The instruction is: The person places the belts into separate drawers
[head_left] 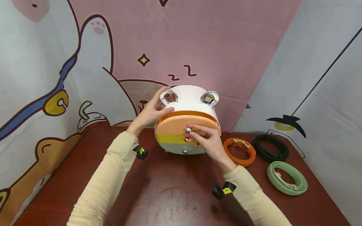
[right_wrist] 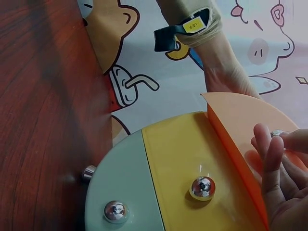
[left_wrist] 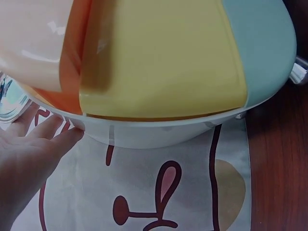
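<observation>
A small white drawer cabinet (head_left: 189, 95) with two shiny silver ears stands against the back wall. Its peach-orange top drawer (head_left: 172, 125) is pulled out a little, its orange side showing in both wrist views. My right hand (head_left: 209, 139) pinches that drawer's silver knob (head_left: 188, 129) between thumb and fingers. At the upper left of the cabinet, my left hand (head_left: 150, 112) rests against the white shell beside the left ear (head_left: 168, 97), fingers fairly straight. The yellow middle drawer (right_wrist: 178, 154) and the green bottom drawer (right_wrist: 113, 175) sit flush, each with a round silver knob.
Right of the cabinet lie three coiled belts: an orange one (head_left: 246, 162), a black one (head_left: 270, 157) and a green one (head_left: 291, 191). The dark red wooden table (head_left: 167, 194) stretches toward me. Cartoon-printed cloth (head_left: 226, 47) hangs behind and at both sides.
</observation>
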Available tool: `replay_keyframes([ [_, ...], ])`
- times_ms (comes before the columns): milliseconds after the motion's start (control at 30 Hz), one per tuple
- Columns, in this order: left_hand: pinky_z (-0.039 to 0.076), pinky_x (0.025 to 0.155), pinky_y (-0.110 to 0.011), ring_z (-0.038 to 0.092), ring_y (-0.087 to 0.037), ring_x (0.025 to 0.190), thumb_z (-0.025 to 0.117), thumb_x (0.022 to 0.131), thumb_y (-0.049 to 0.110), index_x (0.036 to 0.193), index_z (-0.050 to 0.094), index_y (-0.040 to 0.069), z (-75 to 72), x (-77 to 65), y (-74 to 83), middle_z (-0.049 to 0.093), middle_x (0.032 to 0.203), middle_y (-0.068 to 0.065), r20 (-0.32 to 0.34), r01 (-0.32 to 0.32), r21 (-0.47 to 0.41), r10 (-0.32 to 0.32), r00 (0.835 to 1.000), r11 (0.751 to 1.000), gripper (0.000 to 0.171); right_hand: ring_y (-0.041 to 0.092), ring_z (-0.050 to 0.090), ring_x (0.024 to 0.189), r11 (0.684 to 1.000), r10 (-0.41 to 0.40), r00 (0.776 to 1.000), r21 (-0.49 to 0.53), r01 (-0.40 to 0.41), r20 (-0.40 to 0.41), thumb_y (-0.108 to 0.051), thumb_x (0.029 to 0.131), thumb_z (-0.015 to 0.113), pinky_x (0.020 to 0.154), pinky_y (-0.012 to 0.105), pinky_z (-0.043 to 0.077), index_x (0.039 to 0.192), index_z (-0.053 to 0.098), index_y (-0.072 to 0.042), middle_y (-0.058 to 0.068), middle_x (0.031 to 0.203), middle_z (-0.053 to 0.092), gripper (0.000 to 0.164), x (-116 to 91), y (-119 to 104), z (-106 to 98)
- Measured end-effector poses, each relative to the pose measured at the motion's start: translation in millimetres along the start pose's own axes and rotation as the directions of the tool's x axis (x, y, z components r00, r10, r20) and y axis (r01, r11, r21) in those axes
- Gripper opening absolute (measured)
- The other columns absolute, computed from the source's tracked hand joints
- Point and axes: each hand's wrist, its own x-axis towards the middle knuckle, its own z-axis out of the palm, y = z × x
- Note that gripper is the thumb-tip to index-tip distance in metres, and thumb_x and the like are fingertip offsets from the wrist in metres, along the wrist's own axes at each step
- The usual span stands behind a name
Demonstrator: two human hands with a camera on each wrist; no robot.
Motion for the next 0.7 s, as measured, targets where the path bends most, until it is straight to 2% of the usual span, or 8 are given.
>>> replay_keyframes([
  [133, 0.049, 0.074, -0.026, 0.05, -0.026, 0.112, 0.063, 0.092, 0.002, 0.152, 0.021, 0.018, 2.1, -5.5, 12.0, 0.038, 0.144, -0.018, 0.003, -0.008, 0.012, 0.008, 1.0, 1.0, 0.075, 0.021, 0.071, 0.074, 1.0, 0.027, 1.0, -0.003, -0.027, -0.006, -0.001, 0.094, 0.062, 0.054, 0.024, 0.051, 0.12, 0.064, 0.007, 0.02, 0.095, 0.071, 0.028, -1.0, -3.3, 1.2],
  [300, 0.05, 0.074, -0.028, 0.052, -0.027, 0.102, 0.063, 0.093, 0.003, 0.152, 0.02, 0.02, 1.2, -6.5, 13.3, 0.039, 0.144, -0.018, 0.014, 0.004, 0.01, -0.004, 1.0, 1.0, 0.075, 0.022, 0.071, 0.074, 0.999, 0.045, 0.999, -0.003, -0.045, -0.009, -0.001, 0.094, 0.062, 0.054, 0.024, 0.051, 0.12, 0.063, 0.007, 0.02, 0.095, 0.071, 0.028, -2.2, -4.1, 1.5],
  [433, 0.051, 0.083, -0.035, 0.05, -0.027, 0.116, 0.063, 0.093, 0.004, 0.153, 0.02, 0.021, 0.3, -6.7, 13.5, 0.036, 0.148, -0.015, 0.025, 0.017, 0.014, -0.017, 1.0, 1.0, 0.076, 0.023, 0.071, 0.074, 0.999, 0.051, 0.999, 0.005, -0.051, -0.013, -0.002, 0.094, 0.062, 0.053, 0.024, 0.05, 0.12, 0.064, 0.006, 0.019, 0.096, 0.071, 0.028, -3.7, -4.9, 2.0],
  [533, 0.046, 0.095, -0.043, 0.037, -0.028, 0.134, 0.063, 0.093, 0.004, 0.153, 0.018, 0.019, -0.5, -6.6, 13.5, 0.033, 0.15, -0.013, 0.033, 0.012, 0.022, -0.012, 0.999, 1.0, 0.076, 0.023, 0.071, 0.074, 0.999, 0.053, 0.998, 0.007, -0.053, -0.015, -0.002, 0.094, 0.062, 0.053, 0.023, 0.05, 0.12, 0.064, 0.006, 0.018, 0.096, 0.071, 0.028, -4.7, -5.5, 2.1],
  [700, 0.033, 0.106, -0.049, 0.029, -0.03, 0.14, 0.063, 0.093, 0.004, 0.153, 0.017, 0.015, -1.6, -4.6, 10.9, 0.033, 0.15, -0.015, 0.041, -0.013, 0.025, 0.012, 0.999, 1.0, 0.077, 0.021, 0.071, 0.073, 0.999, 0.054, 0.998, 0.002, -0.054, -0.015, -0.002, 0.094, 0.062, 0.052, 0.023, 0.049, 0.12, 0.064, 0.007, 0.018, 0.096, 0.071, 0.028, -5.6, -6.1, 2.3],
])
